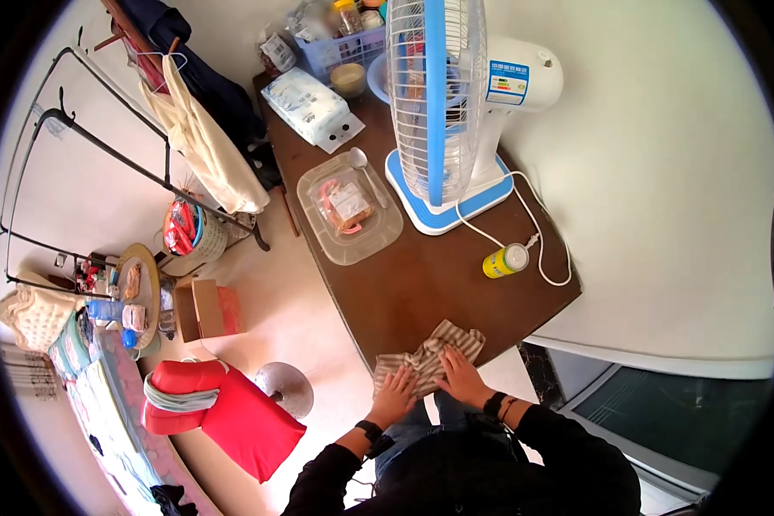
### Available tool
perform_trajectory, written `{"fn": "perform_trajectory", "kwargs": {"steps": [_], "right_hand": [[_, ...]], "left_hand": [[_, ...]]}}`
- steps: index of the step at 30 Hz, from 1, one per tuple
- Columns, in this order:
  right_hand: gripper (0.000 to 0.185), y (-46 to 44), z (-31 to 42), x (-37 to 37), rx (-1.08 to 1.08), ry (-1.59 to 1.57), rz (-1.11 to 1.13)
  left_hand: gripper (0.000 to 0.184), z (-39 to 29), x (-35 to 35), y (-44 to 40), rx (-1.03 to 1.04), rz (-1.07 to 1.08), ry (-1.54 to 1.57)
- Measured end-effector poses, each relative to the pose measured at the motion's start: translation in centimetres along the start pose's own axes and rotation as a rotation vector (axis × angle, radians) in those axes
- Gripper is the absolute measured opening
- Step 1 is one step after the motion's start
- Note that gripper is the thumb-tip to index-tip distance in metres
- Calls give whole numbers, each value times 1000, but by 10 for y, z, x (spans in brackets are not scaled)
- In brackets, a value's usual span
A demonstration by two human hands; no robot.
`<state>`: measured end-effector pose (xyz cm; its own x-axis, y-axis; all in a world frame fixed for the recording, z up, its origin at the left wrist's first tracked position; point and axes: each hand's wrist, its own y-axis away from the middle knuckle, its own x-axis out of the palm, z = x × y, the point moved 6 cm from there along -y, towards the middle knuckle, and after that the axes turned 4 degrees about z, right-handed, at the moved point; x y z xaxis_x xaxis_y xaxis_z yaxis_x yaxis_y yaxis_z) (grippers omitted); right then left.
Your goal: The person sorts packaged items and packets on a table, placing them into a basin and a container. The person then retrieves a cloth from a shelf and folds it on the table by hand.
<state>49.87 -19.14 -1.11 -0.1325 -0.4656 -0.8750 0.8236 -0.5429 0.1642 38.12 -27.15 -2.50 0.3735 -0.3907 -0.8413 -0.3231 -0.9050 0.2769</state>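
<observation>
A brown-and-white striped cloth [428,354] lies crumpled at the near edge of the dark brown table [387,301]. My left hand [394,397] rests flat on the cloth's left part, fingers spread. On its right part lies my right hand [463,377], also with fingers apart. Both hands press on the cloth from above without gripping it. Beyond them, a yellow can [506,261] with a silvery top stands near a white cable [552,279]. A clear plastic tray [353,251] farther left holds a packaged item [346,205] and a spoon [365,172].
A blue and white fan [439,219] stands on the table's right side. Behind the tray are a tissue pack [310,107], a bowl [348,80] and a filled basket [340,53]. A red-covered chair [241,413] and a cardboard box [205,310] stand on the floor, left.
</observation>
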Motion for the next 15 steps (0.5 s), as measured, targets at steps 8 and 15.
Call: {"fn": "perform_trajectory", "kwargs": {"steps": [8,15], "right_hand": [[52,-140,-67,-56,108,161,-310],[51,-172,-98,-63,243,83,-283]], "left_hand": [[53,56,-48,-124,-248,-182,-252],[58,81,-74,-174,-296,-103,-195]]}}
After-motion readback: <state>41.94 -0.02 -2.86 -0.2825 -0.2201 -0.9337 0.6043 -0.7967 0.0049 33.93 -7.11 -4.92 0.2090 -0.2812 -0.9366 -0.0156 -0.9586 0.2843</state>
